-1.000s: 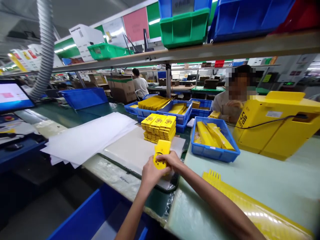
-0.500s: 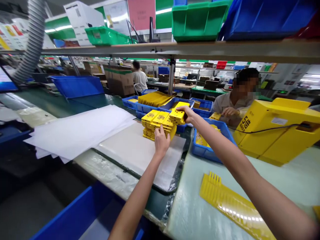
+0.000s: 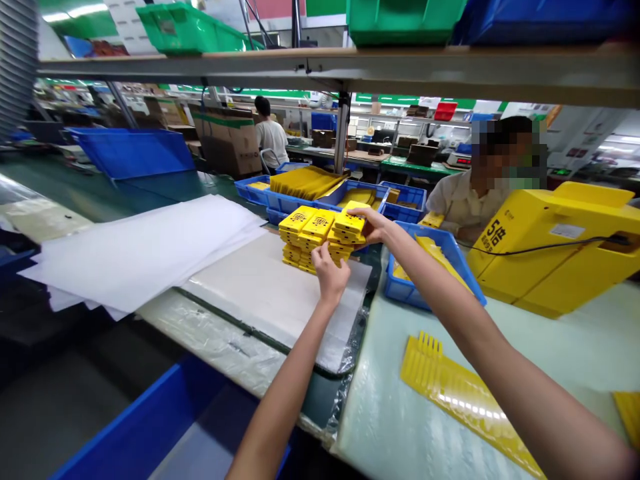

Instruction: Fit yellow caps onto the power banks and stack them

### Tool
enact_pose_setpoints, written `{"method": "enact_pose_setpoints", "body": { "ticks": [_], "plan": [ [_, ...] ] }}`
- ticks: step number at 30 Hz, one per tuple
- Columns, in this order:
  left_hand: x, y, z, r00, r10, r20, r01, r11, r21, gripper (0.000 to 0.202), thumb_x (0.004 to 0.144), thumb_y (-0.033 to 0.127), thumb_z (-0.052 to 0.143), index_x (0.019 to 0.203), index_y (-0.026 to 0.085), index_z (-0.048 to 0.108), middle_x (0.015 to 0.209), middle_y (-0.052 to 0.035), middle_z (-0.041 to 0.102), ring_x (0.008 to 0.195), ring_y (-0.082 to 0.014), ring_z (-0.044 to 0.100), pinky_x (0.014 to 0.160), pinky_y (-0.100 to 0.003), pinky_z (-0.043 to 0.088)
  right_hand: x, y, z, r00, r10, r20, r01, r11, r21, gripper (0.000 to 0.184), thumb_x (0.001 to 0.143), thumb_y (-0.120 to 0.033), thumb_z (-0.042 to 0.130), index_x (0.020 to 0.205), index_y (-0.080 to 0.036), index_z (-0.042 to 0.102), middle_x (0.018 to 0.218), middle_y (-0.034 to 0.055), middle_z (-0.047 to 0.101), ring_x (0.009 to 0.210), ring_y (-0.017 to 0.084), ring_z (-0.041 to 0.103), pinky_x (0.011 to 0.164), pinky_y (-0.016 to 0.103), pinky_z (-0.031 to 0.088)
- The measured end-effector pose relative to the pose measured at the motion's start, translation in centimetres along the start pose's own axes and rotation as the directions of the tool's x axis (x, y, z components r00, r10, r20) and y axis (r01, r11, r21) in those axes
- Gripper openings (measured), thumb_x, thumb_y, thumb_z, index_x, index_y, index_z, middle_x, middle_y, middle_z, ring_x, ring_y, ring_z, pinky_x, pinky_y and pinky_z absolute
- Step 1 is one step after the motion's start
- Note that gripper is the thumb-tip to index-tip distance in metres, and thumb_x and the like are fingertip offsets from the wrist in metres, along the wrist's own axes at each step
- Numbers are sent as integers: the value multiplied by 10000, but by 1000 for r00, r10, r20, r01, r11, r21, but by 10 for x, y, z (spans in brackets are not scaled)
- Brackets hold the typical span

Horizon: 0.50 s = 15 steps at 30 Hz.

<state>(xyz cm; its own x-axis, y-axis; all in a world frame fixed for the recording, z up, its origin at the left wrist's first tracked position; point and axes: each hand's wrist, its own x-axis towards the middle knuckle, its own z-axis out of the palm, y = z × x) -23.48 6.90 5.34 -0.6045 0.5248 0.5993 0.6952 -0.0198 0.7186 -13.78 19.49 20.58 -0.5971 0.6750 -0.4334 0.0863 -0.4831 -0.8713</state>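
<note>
Several flat yellow boxes (image 3: 301,220) with black print sit in neat stacked columns on a white sheet (image 3: 260,280) over a dark tray. My right hand (image 3: 373,223) grips a short stack of yellow boxes (image 3: 349,223) from its right side, at the right-hand column; its fingertips are partly hidden behind them. At the front of the pile is my left hand (image 3: 332,275), its fingers bent against the lower boxes and its thumb apart from them. I see nothing held in the left hand.
Large white sheets (image 3: 150,247) lie on the left. Blue bins (image 3: 400,290) of yellow parts stand behind and to the right. A yellow machine (image 3: 555,247), a yellow strip stack (image 3: 460,393) and a co-worker (image 3: 463,200) are to the right. A shelf (image 3: 225,70) crosses above.
My right hand has lowered its yellow boxes slightly onto the right-hand column, level with the others. My left hand stays at the pile's front, shifted a little right. The view has tilted down.
</note>
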Motion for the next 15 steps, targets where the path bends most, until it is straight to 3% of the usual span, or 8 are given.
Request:
{"method": "enact_pose_setpoints", "body": {
  "ticks": [4, 7, 9, 11, 13, 15],
  "plan": [
    [8, -2, -10, 995, 46, 94, -43, 999, -24, 665, 836, 2, 706, 1487, 70, 596, 1283, -204, 663, 1128, -322, 760, 1082, -463, 656, -8, 13, -11, 997, -22, 76, 18, 998, 54, 255, 1040, -431, 681, 1045, -181, 735, 830, 79, 798, 801, 282, 758, 1004, 618, 626],
    [9, -1, -23, 969, 128, 213, -120, 991, -53, 617, 855, -21, 662, 1461, 89, 630, 1174, -155, 731, 1007, -269, 777, 1004, -402, 674, -23, 29, -20, 991, -76, 109, 59, 987, 148, 261, 1066, -407, 613, 1083, -179, 737, 847, 74, 815, 826, 271, 778, 1015, 550, 635],
    [8, 2, -33, 937, 196, 288, -180, 980, -81, 636, 869, -14, 647, 1495, 100, 629, 1227, -172, 752, 1124, -291, 781, 1098, -431, 645, -38, 43, -28, 990, -95, 106, 71, 976, 206, 255, 1078, -373, 578, 1096, -170, 731, 846, 69, 817, 841, 263, 787, 1006, 512, 642],
    [4, 8, -41, 900, 267, 344, -241, 964, -117, 707, 872, 29, 691, 1566, 122, 598, 1454, -223, 705, 1426, -353, 687, 1295, -515, 516, -61, 62, -39, 990, -95, 104, 66, 965, 255, 272, 1098, -328, 533, 1110, -142, 732, 892, 77, 825, 868, 251, 802, 1003, 479, 638],
    [-1, 16, -47, 832, 379, 407, -341, 926, -164, 752, 864, 144, 798, 1589, 156, 599, 1656, -242, 592, 1659, -423, 484, 1427, -608, 309, -90, 84, -51, 992, -82, 90, 52, 954, 294, 263, 1093, -269, 523, 1132, -117, 734, 945, 89, 836, 882, 240, 812, 988, 441, 639],
    [-12, 27, -50, 687, 539, 487, -482, 840, -249, 775, 844, 278, 861, 1573, 175, 619, 1716, -242, 548, 1726, -483, 372, 1451, -693, 172, -125, 107, -61, 996, -46, 72, 19, 942, 334, 216, 1053, -222, 582, 1167, -120, 734, 963, 97, 849, 869, 242, 816, 946, 412, 655]
  ]
}}
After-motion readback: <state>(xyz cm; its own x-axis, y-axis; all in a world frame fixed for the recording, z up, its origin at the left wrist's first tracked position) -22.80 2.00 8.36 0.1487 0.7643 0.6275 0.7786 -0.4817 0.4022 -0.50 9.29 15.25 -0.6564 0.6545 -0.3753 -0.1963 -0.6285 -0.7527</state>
